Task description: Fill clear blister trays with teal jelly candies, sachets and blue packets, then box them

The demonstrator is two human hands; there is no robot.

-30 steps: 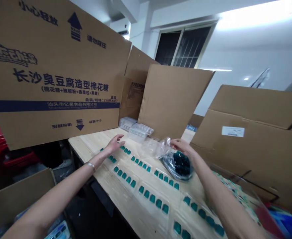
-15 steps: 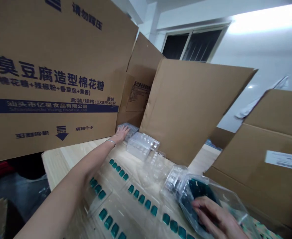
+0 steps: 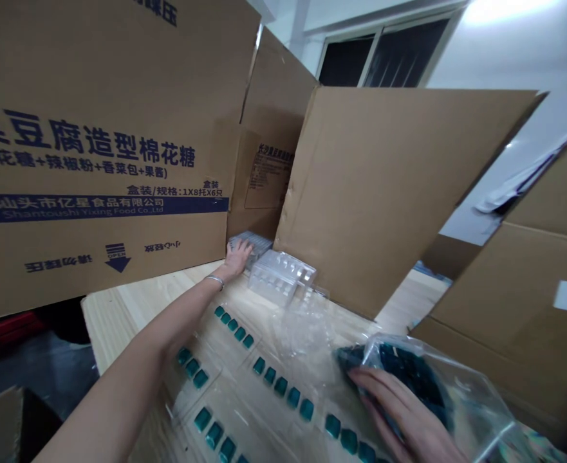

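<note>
My left hand (image 3: pixel 239 256), a bracelet on its wrist, is stretched out to the far corner. Its fingers are curled over the near end of a clear plastic tray stack (image 3: pixel 259 244). My right hand (image 3: pixel 403 411) is at a clear plastic bag (image 3: pixel 476 399) full of dark teal pieces (image 3: pixel 408 366). Its fingers lie close together on the bag's left side, with the thumb hidden. Between my arms, rows of glossy teal pieces (image 3: pixel 280 386) sit in clear trays flat on the wooden table (image 3: pixel 133 302).
Beside the stack stands another group of clear trays (image 3: pixel 276 280), with crumpled clear plastic (image 3: pixel 307 325) in front. A large printed cardboard box (image 3: pixel 94 141) rises at the left. An upright cardboard flap (image 3: pixel 389 193) and another carton (image 3: pixel 539 276) bound the back and right.
My left fingers have curled more over the tray stack. My right hand has gone from bent fingers at the bag's mouth to lying along its left side. The view has shifted slightly.
</note>
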